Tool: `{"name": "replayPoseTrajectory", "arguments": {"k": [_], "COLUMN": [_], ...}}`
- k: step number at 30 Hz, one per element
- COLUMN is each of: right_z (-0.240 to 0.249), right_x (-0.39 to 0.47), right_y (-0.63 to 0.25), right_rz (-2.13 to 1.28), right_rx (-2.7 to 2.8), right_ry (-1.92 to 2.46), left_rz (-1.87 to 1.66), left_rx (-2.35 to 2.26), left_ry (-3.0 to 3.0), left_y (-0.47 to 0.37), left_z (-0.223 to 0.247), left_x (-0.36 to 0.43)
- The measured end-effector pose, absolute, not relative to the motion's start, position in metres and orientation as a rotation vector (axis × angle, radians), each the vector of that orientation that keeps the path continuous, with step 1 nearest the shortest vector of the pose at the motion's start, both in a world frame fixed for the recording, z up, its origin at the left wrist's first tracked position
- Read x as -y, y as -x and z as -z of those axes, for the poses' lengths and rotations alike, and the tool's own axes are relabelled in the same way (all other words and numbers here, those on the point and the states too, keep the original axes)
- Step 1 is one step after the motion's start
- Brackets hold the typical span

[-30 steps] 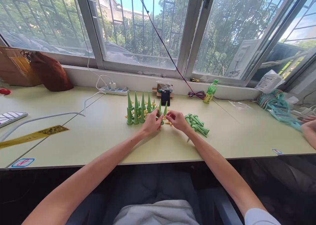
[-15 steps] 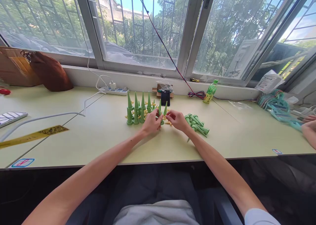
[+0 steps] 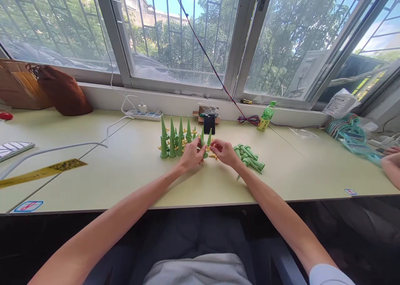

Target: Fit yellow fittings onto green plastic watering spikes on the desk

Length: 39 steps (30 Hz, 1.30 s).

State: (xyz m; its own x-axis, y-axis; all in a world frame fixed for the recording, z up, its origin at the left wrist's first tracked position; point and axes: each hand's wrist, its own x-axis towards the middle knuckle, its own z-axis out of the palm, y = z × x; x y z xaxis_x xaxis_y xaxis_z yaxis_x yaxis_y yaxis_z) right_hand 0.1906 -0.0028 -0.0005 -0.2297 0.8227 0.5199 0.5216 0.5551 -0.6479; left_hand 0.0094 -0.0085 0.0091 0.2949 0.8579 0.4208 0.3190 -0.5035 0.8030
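My left hand (image 3: 191,153) is closed around a green cone piece (image 3: 202,136) at the right end of the upright cones. The fingers of my right hand (image 3: 224,151) pinch a small yellow piece (image 3: 208,148) against that cone's side. Several green cones (image 3: 164,141) with yellow pieces stand in rows to the left of my hands. Just behind my fingertips another green cone tip (image 3: 209,137) points up. Small yellow pieces (image 3: 213,156) lie between my hands. Right of my right hand is a pile of loose green cones (image 3: 250,156).
A black phone (image 3: 209,124) leans by a small cardboard box. Along the sill are a green bottle (image 3: 265,117), a power strip (image 3: 145,115) and a brown bag (image 3: 65,91). Teal hangers (image 3: 351,137) and another person's arm (image 3: 391,168) are at the right.
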Motion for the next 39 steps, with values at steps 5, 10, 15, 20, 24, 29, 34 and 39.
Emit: {"name": "replayPoseTrajectory", "arguments": {"k": [5,10,15,20,24,29,34,39], "right_z": [-0.0005,-0.0008,0.0002,0.0011,0.0013,0.0014,0.0016,0.0011], "right_x": [0.0032,0.0035,0.0022,0.0006,0.0002,-0.0003,-0.0001,0.0015], "right_y": [-0.1905,-0.1898,-0.1894,-0.1894,-0.1892,-0.1891,-0.189,-0.189], "right_rz": [-0.44,-0.451,-0.429,-0.403,-0.406,-0.39,-0.386,-0.435], "right_rx": [1.89,1.885,1.893,1.898,1.906,1.918,1.921,1.92], "right_ry": [1.087,1.083,1.097,1.102,1.095,1.1,1.091,1.078], "left_rz": [-1.188,-1.192,-1.207,-1.219,-1.212,-1.209,-1.212,-1.23], "left_rx": [-1.05,-1.053,-1.044,-1.021,-1.016,-1.004,-1.003,-1.031], "left_ry": [-1.978,-1.989,-2.0,-2.041,-2.043,-2.041,-2.024,-2.003], "left_y": [-0.0098,-0.0097,-0.0097,-0.0097,-0.0098,-0.0103,-0.0104,-0.0108], "left_z": [-0.0084,-0.0077,-0.0077,-0.0085,-0.0094,-0.0089,-0.0084,-0.0103], "left_x": [0.0077,0.0076,0.0078,0.0091,0.0106,0.0103,0.0098,0.0102]}}
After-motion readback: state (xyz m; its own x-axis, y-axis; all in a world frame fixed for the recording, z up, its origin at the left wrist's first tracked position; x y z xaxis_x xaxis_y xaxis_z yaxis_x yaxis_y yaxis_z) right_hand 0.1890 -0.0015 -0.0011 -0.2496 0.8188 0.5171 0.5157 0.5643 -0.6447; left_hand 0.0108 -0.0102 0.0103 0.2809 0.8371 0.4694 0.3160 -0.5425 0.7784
